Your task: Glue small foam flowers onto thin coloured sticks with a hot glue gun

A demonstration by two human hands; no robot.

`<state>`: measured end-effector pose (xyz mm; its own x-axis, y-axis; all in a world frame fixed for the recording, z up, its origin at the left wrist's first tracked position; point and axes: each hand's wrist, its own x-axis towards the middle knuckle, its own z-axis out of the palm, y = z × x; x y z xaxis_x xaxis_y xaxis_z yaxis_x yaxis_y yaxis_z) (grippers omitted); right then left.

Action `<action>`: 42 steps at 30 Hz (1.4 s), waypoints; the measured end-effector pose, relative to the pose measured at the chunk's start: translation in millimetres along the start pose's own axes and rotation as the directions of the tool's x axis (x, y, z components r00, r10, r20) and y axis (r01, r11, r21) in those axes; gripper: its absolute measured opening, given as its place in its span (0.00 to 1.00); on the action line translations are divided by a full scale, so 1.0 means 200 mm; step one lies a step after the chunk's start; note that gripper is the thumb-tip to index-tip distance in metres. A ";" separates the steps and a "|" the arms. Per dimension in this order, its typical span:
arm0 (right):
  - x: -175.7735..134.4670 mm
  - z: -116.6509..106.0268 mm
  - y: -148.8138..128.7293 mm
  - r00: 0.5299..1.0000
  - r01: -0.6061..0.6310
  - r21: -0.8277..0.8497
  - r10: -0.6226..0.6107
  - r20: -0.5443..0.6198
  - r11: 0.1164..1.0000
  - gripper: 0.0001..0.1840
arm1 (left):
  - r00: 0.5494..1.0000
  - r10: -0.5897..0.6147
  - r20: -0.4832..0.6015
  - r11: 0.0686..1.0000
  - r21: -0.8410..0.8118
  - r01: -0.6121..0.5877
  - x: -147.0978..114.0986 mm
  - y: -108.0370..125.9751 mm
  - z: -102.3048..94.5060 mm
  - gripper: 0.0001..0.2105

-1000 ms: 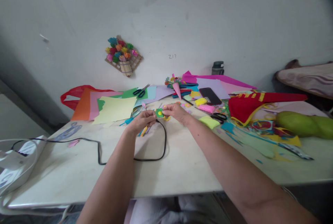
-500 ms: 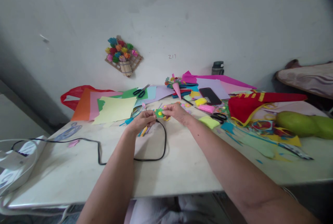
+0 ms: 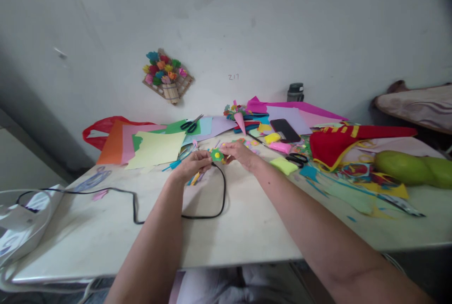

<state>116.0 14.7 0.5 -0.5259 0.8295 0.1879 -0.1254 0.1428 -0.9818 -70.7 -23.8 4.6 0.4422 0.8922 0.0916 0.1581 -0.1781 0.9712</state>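
A small green paper flower [image 3: 217,155] with a yellow centre is held up over the middle of the table. My left hand [image 3: 195,164] pinches its left side between thumb and fingers. On the other side, the closed fingertips of my right hand [image 3: 240,153] grip or touch its edge. A black cable [image 3: 223,195] runs up from the table to just below the flower; what its end joins is hidden by the hands. Behind my fingers lie blue and yellow strips and small paper cut-outs, partly covered.
Coloured paper sheets [image 3: 155,148] and scissors [image 3: 191,124] lie at the back left. A pink paper cone bouquet [image 3: 239,119], a phone [image 3: 285,130], more scissors [image 3: 297,159] and a red cloth [image 3: 328,148] are to the right. A power strip [image 3: 31,219] sits at the left edge.
The green flower has turned slightly to face the camera more fully, showing more of its petals. Both hands have stayed nearly in place.
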 end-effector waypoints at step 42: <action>0.01 0.07 0.01 0.989 -0.081 0.236 0.108 -0.103 0.968 0.12 | 0.993 0.056 -0.100 0.996 0.075 -0.048 0.02 0.01 0.04 0.13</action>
<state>102.4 9.7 -0.7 -0.4466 0.8915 0.0764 -0.2768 -0.0564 -0.9593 -62.4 -23.7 5.5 0.3594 0.9181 0.1673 0.2021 -0.2516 0.9465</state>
